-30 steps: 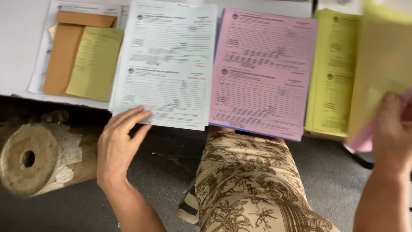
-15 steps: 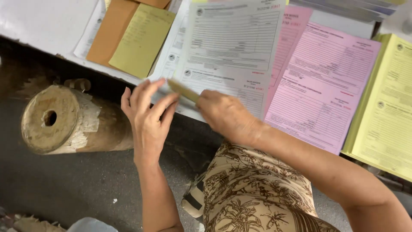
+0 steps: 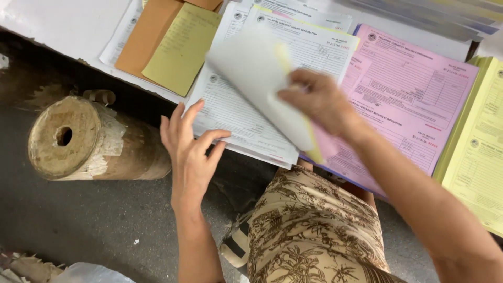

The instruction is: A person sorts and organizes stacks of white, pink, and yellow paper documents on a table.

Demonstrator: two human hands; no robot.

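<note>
The right hand (image 3: 314, 102) pinched a small set of loose paper sheets (image 3: 262, 78), white on top with yellow and pink edges showing beneath, and held it just above the white printed form stack (image 3: 236, 118). The set's long axis ran from far left to near right. The left hand (image 3: 191, 152) lay nearer, fingers spread flat on that stack's near edge, holding nothing. Three form stacks lay side by side: one white, one pink form stack (image 3: 408, 99) to its right, one yellow form stack (image 3: 477, 147) rightmost. One wooden log (image 3: 86, 139) lay left on the floor.
</note>
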